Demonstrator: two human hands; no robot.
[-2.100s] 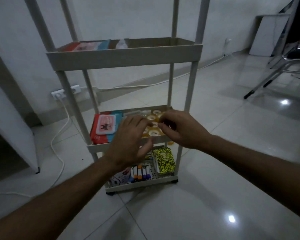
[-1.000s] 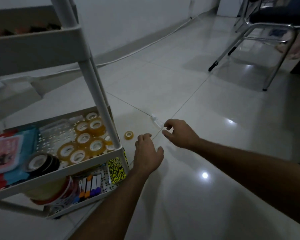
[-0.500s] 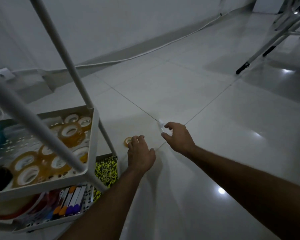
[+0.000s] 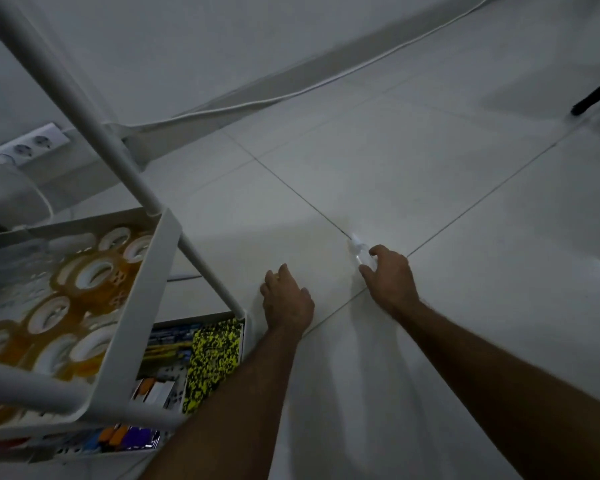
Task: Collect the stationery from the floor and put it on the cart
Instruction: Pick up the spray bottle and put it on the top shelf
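Your right hand (image 4: 390,277) has now closed its fingers around the small clear bottle (image 4: 358,249) on the floor (image 4: 465,202); your left hand (image 4: 286,299), fingers curled down, now hides the tape roll beside the cart (image 4: 146,299), grip uncertain.

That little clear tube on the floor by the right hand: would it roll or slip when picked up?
The clear tube looks slim and rounded, lying flat on the glossy floor tile, so a nudge would probably roll or skid it. It seems small and likely light. The right hand has its fingers curled at it, which should steady it.
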